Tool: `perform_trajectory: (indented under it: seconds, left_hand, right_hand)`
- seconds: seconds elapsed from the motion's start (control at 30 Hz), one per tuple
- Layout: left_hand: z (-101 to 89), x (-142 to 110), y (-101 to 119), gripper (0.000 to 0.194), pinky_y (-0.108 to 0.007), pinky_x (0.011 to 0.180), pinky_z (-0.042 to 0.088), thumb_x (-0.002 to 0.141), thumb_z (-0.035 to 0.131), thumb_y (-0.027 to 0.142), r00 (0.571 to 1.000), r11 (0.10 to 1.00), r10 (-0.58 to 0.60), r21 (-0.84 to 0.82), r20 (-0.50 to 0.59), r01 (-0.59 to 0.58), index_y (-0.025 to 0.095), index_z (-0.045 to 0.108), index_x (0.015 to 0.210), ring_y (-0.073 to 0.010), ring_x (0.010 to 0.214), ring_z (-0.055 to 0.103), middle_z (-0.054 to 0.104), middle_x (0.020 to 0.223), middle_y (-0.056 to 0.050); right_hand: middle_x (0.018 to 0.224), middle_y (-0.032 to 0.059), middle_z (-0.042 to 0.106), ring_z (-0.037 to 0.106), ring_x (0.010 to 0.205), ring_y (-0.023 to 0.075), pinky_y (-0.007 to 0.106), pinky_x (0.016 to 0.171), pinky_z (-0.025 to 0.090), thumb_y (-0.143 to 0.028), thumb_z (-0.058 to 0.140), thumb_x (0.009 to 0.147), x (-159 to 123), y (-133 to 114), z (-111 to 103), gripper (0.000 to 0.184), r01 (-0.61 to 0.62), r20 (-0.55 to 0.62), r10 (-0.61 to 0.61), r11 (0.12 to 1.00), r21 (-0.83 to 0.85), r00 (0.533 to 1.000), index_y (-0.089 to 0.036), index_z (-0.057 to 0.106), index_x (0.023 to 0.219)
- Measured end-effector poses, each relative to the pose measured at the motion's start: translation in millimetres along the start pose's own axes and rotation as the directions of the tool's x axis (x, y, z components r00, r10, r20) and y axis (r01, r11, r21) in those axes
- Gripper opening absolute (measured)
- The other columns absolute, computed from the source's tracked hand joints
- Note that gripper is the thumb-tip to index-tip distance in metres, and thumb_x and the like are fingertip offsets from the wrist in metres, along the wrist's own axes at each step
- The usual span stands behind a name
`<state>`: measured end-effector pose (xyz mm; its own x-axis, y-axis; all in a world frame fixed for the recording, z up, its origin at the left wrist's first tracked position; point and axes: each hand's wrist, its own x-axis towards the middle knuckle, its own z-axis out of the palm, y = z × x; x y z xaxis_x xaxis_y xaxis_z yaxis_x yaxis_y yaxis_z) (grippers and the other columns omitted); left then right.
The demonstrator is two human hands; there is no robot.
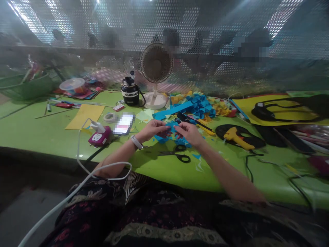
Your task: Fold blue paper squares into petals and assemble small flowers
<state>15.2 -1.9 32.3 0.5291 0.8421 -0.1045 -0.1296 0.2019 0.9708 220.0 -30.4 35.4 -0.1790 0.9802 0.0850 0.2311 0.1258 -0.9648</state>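
Between my two hands is a small piece of blue paper (172, 127). My left hand (159, 129), with a white watch on the wrist, pinches its left side. My right hand (189, 133) grips the right side with thumb and fingers. Under and around the hands lie blue paper scraps (163, 139). Black-handled scissors (180, 154) rest on the green table (149, 166) just in front of the hands. Behind them, a blue paper strip (174, 110) leans by a heap of cut blue pieces (202, 106), with yellow and orange pieces around it.
A white fan (156, 65) and a black jug (130, 92) stand at the back. Left are a phone (123, 123), a tape roll (110, 118), a purple power socket (99, 137) and yellow paper (86, 116). A yellow glue gun (238, 137) lies right. A white cable (77, 185) crosses my left arm.
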Motion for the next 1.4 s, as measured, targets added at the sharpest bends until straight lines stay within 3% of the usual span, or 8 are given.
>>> perform_trajectory:
  seconds: [0.37, 0.5, 0.57, 0.63, 0.77, 0.93, 1.13, 1.4]
  left_hand:
    - [-2.2, 2.7, -3.6, 0.042, -0.027, 0.067, 0.062, 0.065, 0.091, 0.044, 1.0, 1.0, 0.012, 0.02, 0.009, -0.012, 0.011, 0.07, 0.08, -0.0145, 0.064, 0.073, 0.078, 0.075, -0.008]
    - [-2.5, 2.5, 1.3, 0.032, -0.026, 0.066, 0.061, 0.074, 0.088, 0.035, 0.999, 0.997, 0.019, 0.069, -0.033, -0.017, 0.01, 0.07, 0.082, -0.015, 0.065, 0.074, 0.078, 0.076, -0.008]
    - [-5.4, 2.5, 6.2, 0.026, -0.026, 0.068, 0.061, 0.079, 0.084, 0.031, 0.996, 0.994, 0.053, 0.099, -0.074, -0.046, 0.01, 0.069, 0.083, -0.0155, 0.068, 0.075, 0.078, 0.076, -0.009]
    - [-10.9, 2.8, 11.9, 0.022, -0.027, 0.071, 0.062, 0.083, 0.08, 0.029, 0.987, 0.989, 0.098, 0.123, -0.129, -0.083, 0.01, 0.069, 0.084, -0.0157, 0.069, 0.076, 0.079, 0.078, -0.009]
    - [-25.7, 3.5, 22.4, 0.017, -0.029, 0.075, 0.062, 0.087, 0.075, 0.025, 0.953, 0.983, 0.153, 0.144, -0.263, -0.118, 0.01, 0.068, 0.082, -0.0162, 0.071, 0.076, 0.079, 0.079, -0.009]
    - [-34.7, 5.0, 30.0, 0.014, -0.028, 0.078, 0.061, 0.089, 0.072, 0.022, 0.922, 0.976, 0.214, 0.114, -0.322, -0.187, 0.01, 0.068, 0.082, -0.0157, 0.07, 0.075, 0.078, 0.076, -0.008]
    - [-32.0, 9.3, 36.1, 0.015, -0.029, 0.075, 0.061, 0.09, 0.069, 0.013, 0.935, 0.988, 0.154, 0.074, -0.32, -0.138, 0.009, 0.067, 0.076, -0.0138, 0.063, 0.073, 0.076, 0.071, -0.008]
    - [-49.2, 6.6, 23.4, 0.021, -0.027, 0.071, 0.06, 0.082, 0.081, 0.022, 0.952, 0.997, 0.07, 0.046, -0.299, -0.059, 0.009, 0.066, 0.074, -0.015, 0.063, 0.073, 0.076, 0.071, -0.009]
  right_hand:
    - [0.065, 0.0009, 0.066, 0.057, 0.053, 0.0117, 0.027, 0.055, 0.048, -0.072, 0.075, 0.066, 4.9, 8.1, 1.7, 0.055, 0.026, -0.018, -0.027, 0.999, -0.03, 0.999, -0.02, 0.058, 0.071]
    - [0.068, 0.0018, 0.065, 0.057, 0.058, 0.0144, 0.029, 0.057, 0.046, -0.07, 0.069, 0.073, 3.0, -2.5, -10.9, 0.05, 0.084, -0.057, -0.1, 0.97, -0.23, 0.993, -0.02, 0.059, 0.073]
    - [0.073, 0.0024, 0.067, 0.058, 0.064, 0.0161, 0.029, 0.062, 0.045, -0.063, 0.068, 0.078, -0.8, -13.8, -22.7, 0.042, 0.149, -0.048, -0.183, 0.903, -0.404, 0.982, -0.021, 0.062, 0.078]
    - [0.082, 0.0034, 0.07, 0.061, 0.073, 0.0177, 0.03, 0.067, 0.046, -0.053, 0.067, 0.082, -7.0, -26.2, -31.7, 0.033, 0.214, 0.157, -0.153, 0.821, -0.53, 0.976, -0.021, 0.065, 0.086]
    - [0.102, 0.0076, 0.071, 0.064, 0.088, 0.0222, 0.028, 0.068, 0.042, -0.032, 0.073, 0.076, -24.6, -38.6, -25.2, 0.027, 0.41, 0.586, 0.178, 0.558, -0.722, 0.79, -0.02, 0.069, 0.1]
    - [0.111, 0.0143, 0.067, 0.063, 0.094, 0.0259, 0.029, 0.062, 0.033, -0.018, 0.063, 0.078, -42.2, -27.0, -0.8, 0.031, 0.513, 0.567, 0.265, 0.249, -0.822, 0.78, -0.016, 0.065, 0.109]
    - [0.101, 0.0106, 0.069, 0.06, 0.084, 0.0221, 0.029, 0.06, 0.027, -0.017, 0.059, 0.079, -42.4, -21.4, -2.1, 0.02, 0.535, 0.607, 0.285, 0.295, -0.792, 0.742, -0.018, 0.062, 0.099]
    - [0.098, 0.0082, 0.069, 0.058, 0.08, 0.0188, 0.026, 0.062, 0.032, -0.014, 0.058, 0.077, -45.6, -13.8, -9.0, 0.018, 0.459, 0.583, 0.263, 0.408, -0.789, 0.769, -0.018, 0.063, 0.094]
